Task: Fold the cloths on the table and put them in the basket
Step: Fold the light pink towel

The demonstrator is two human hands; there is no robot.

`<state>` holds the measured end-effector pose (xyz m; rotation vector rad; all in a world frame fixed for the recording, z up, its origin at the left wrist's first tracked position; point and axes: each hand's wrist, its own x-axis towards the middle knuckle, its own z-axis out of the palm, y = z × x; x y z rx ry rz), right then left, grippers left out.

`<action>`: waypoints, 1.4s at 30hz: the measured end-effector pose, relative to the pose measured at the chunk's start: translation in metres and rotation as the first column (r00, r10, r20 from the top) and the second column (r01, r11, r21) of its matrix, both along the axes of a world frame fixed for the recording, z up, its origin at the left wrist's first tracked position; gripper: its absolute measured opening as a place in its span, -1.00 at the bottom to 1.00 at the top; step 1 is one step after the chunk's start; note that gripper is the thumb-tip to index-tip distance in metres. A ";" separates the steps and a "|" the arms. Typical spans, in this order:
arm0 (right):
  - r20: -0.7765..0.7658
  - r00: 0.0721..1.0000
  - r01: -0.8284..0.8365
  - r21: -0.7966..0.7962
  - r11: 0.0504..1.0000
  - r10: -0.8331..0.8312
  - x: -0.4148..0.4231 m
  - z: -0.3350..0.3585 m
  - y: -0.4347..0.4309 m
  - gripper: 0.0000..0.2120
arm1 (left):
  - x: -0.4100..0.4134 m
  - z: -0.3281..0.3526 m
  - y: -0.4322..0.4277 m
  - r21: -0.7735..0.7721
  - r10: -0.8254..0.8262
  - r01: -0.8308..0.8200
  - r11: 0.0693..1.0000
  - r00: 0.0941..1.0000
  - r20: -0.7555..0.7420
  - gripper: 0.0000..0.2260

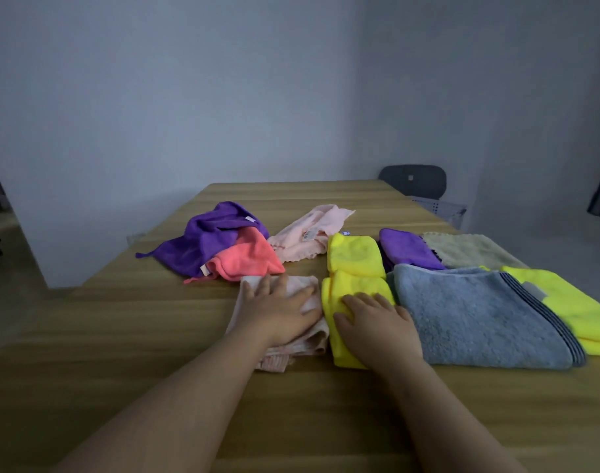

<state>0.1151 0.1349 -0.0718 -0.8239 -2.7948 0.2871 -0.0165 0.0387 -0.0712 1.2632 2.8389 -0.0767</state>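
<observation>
Now I smooth the pink cloth (310,290) and near yellow cloth (341,349), left hand (281,312) and right hand (377,329) both flat and unclenched; next I must grasp one.

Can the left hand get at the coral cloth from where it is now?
Probably yes. The left hand lies flat on the nearer pale pink cloth, and the coral cloth sits just beyond its fingertips with nothing between. The crumpled purple cloth lies against its far side only.

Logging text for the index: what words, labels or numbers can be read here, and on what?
None can be read.
Label on the pale pink cloth: print too blurred to read.
Tag on the purple cloth: too small to tell.
Mark on the chair back: too small.
</observation>
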 end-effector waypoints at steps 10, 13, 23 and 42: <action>-0.043 0.999 0.022 -0.025 0.999 -0.023 0.001 -0.008 0.007 -0.59 | 0.019 0.000 -0.002 0.109 -0.138 0.167 0.980 0.962 -0.237 -0.63; -0.048 0.999 0.016 -0.030 0.999 -0.018 0.004 -0.005 0.007 -0.58 | 0.018 0.004 -0.005 0.033 -0.163 0.164 0.986 0.986 -0.044 -0.53; -0.047 0.999 0.010 -0.031 0.999 -0.011 0.005 -0.001 0.005 -0.58 | 0.015 0.004 -0.023 -0.101 -0.144 0.150 0.984 0.988 0.062 -0.18; -0.036 0.999 0.001 0.025 1.000 0.000 0.007 0.002 -0.006 -0.60 | 0.021 -0.006 -0.024 0.080 -0.092 0.090 0.993 0.996 0.019 -0.49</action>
